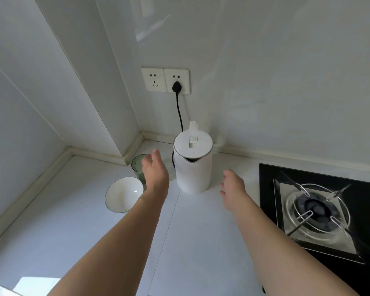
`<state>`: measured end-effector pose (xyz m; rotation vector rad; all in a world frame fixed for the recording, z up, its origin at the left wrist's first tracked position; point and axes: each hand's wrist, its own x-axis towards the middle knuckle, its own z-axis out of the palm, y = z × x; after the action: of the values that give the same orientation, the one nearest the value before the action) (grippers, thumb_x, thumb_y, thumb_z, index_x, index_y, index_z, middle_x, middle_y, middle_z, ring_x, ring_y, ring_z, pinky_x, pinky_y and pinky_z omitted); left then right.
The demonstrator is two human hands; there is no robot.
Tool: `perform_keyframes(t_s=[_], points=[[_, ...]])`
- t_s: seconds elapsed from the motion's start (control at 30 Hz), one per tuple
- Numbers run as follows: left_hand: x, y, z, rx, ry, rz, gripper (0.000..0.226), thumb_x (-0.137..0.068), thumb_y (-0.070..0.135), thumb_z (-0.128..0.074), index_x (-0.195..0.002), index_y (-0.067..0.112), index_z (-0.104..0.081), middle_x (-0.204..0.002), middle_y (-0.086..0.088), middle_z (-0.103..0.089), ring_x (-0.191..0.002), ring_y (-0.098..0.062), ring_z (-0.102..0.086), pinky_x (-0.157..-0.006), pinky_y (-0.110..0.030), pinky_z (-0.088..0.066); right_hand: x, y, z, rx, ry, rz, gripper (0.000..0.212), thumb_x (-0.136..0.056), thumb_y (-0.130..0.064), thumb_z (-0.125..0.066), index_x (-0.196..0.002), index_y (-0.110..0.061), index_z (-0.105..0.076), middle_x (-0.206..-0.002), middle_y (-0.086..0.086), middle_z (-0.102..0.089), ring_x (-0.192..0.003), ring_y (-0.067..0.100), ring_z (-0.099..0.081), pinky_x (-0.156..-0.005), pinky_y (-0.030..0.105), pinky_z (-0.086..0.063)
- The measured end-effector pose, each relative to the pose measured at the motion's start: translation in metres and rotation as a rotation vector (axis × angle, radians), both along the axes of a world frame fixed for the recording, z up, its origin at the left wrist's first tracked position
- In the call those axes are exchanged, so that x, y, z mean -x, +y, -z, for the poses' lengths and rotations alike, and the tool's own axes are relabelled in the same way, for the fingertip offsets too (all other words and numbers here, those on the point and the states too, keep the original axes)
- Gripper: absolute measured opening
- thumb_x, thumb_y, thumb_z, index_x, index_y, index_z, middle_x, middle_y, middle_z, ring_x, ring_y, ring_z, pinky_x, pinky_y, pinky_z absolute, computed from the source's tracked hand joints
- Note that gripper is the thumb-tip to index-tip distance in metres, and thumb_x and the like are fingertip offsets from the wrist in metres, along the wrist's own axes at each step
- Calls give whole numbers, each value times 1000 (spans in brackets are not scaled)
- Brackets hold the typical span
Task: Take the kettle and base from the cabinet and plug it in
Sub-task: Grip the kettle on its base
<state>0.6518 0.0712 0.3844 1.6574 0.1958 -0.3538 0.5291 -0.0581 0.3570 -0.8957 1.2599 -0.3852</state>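
A pale white countertop (201, 242) fills a corner, edged by a cream upstand strip (286, 155) below smooth glossy white wall panels (286, 71). A boxed-out white column (90, 82) juts from the corner. Two white double wall sockets (165, 80) sit side by side on the back wall. A black glass gas hob with a metal pan support (318, 212) lies at right. Soft daylight falls evenly, with a bright patch at the counter's near-left edge.

A white kettle (192, 165) stands on a white table (77, 221). Its black cord (179, 113) ends in a black plug (176, 86) in a cream socket (177, 81). Nearby are a green-tinted glass (138, 167), a white bowl (124, 194) with a dark rim, and a black stove (320, 210) with a silver burner tray.
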Motion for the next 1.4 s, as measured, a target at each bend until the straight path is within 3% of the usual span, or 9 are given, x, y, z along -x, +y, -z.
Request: perform_keyframes(t_s=[0.13, 0.37, 0.5, 0.57, 0.67, 0.97, 1.13, 1.23, 1.4], points=[[-17, -12, -7, -26, -63, 156, 55, -93, 46, -44, -140, 19, -42, -131, 1, -51, -111, -19, -46, -87, -32, -31, -15, -17, -16, 127, -30, -51, 25, -95, -23, -49, -110, -6, -60, -81, 2, -53, -90, 24, -49, -81, 33, -39], [-53, -22, -26, -160, -147, 367, 23, -92, 37, -49, -106, 21, -57, -88, 11, -52, -82, -14, -48, -65, -27, -36, -49, -37, -48, 416, -30, -167, 27, -93, -18, -46, -66, -15, -46, -78, 6, -41, -73, 19, -35, -63, 29, -30], [-72, -26, -28, -205, -139, 409, 19, -90, 21, -49, -74, 29, -44, -73, 7, -41, -67, -16, -37, -59, -30, -28, -73, -43, -64, 634, 22, -271, 16, -87, -18, -48, -72, -11, -48, -73, 4, -45, -73, 21, -41, -60, 30, -29], [-78, -26, -24, -181, -65, 422, 12, -89, 15, -46, -80, 22, -46, -74, 2, -40, -69, -20, -34, -63, -32, -26, -86, -48, -70, 717, 103, -399, 22, -88, -24, -49, -104, -13, -60, -102, 7, -59, -92, 25, -55, -71, 28, -37], [-86, -28, -13, -172, 67, 447, 9, -94, 19, -46, -93, 16, -54, -84, -3, -45, -80, -23, -41, -74, -34, -35, -107, -57, -77, 833, 265, -572, 54, -91, -34, -47, -141, -13, -40, -146, 8, -41, -127, 28, -46, -98, 32, -38], [-109, -48, 20, -123, 349, 370, 12, -92, 12, -43, -83, 16, -50, -80, -5, -45, -84, -24, -42, -71, -33, -36, -164, -63, -68, 880, 620, -824, 63, -82, -53, -47, -125, -7, -45, -126, 12, -52, -115, 34, -51, -97, 41, -43], [-90, -58, 54, -39, 504, 336, 15, -89, 21, -45, -76, 17, -50, -72, -1, -45, -66, -19, -40, -61, -28, -32, -163, -89, -60, 396, 307, -653, 64, -87, -63, -42, -118, -9, -58, -99, 7, -62, -92, 27, -62, -80, 33, -48], [-78, -55, 75, -15, 592, 287, 23, -92, 28, -44, -73, 18, -52, -71, 2, -49, -64, -17, -43, -60, -27, -35, -132, -99, -26, 0, 216, -518, 50, -86, -60, -42, -110, -20, -61, -106, 9, -63, -98, 27, -59, -98, 41, -44], [-65, -44, 99, 40, 721, 230, 26, -93, 40, -44, -87, 19, -57, -94, 4, -61, -90, -18, -56, -74, -28, -38, -82, -64, 43, -265, 183, -432, 31, -84, -43, -43, -86, -16, -56, -92, 10, -56, -86, 27, -58, -86, 43, -47]])
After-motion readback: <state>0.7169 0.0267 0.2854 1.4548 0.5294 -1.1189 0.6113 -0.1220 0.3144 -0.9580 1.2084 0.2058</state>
